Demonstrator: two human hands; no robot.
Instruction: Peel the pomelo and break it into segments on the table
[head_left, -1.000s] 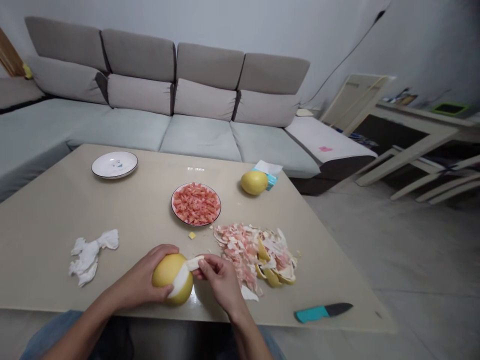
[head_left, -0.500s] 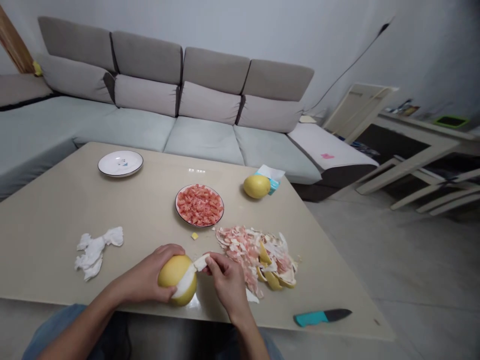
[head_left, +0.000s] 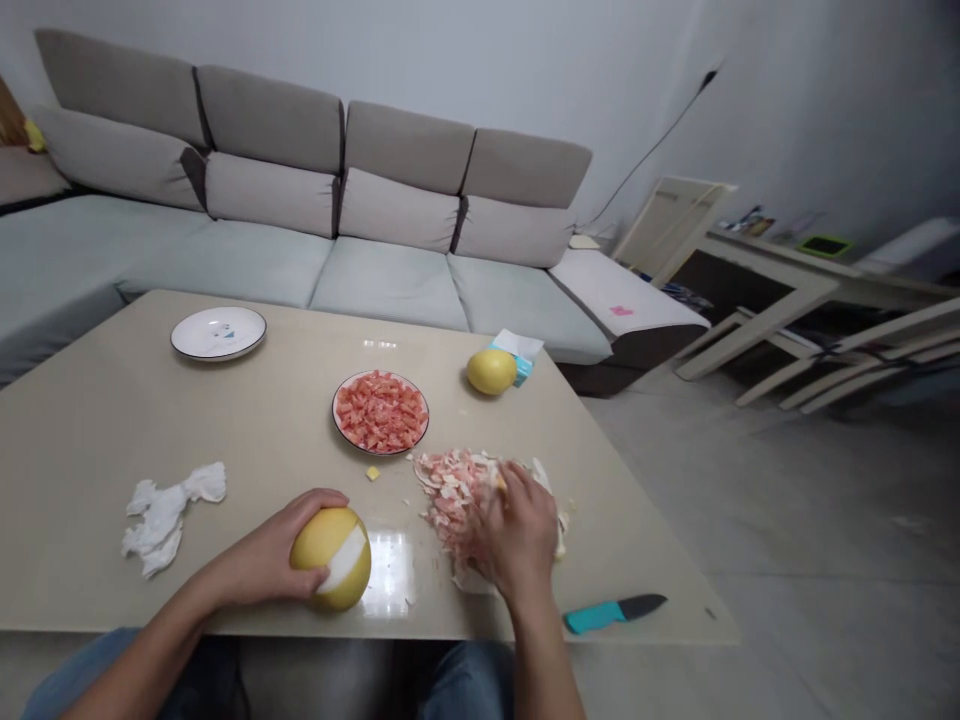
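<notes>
My left hand (head_left: 304,545) is wrapped around a yellow pomelo (head_left: 315,550) at the table's near edge, thumb across its front. A strip of white pith (head_left: 346,558) shows on the fruit where rind is gone. My right hand (head_left: 517,520) is over a heap of pomelo peel and pink membrane scraps (head_left: 450,490), covering much of it. Its fingers point down into the heap and are partly blurred, so whether they hold anything is hidden.
A plate of pink pomelo pieces (head_left: 381,412) sits mid-table, with a white plate (head_left: 217,334) at the far left. A second pomelo (head_left: 491,371) rests by a tissue pack (head_left: 523,368). Crumpled tissue (head_left: 161,525) lies left; a teal-handled knife (head_left: 615,613) lies near the right front edge.
My right hand has left the pomelo and moved right onto the peel heap. The white piece it was pinching is no longer visible. My left hand keeps its hold; the view has shifted slightly.
</notes>
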